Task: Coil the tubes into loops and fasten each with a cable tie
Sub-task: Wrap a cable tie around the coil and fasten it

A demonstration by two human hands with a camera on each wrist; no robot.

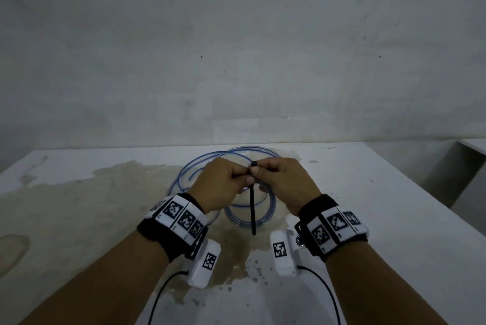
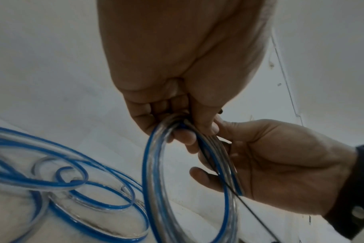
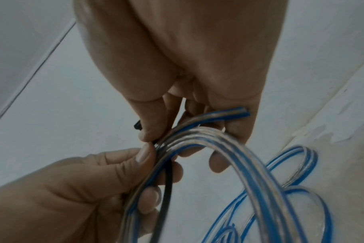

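Before you lies a white counter [image 1: 368, 206] marked with a broad brownish stain [image 1: 118, 182]; behind it rises a grey, blotchy wall [image 1: 236, 48]. Another white surface [image 1: 476, 144] sits at far right.

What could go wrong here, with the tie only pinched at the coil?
1. The coil is several springy turns held only by the left hand and right hand; a slipped pinch could let it spring open.
2. The cable tie hangs with a long free tail; it may slide out before locking.
3. One tube end sticks out by the right fingers and could be left outside the tie.
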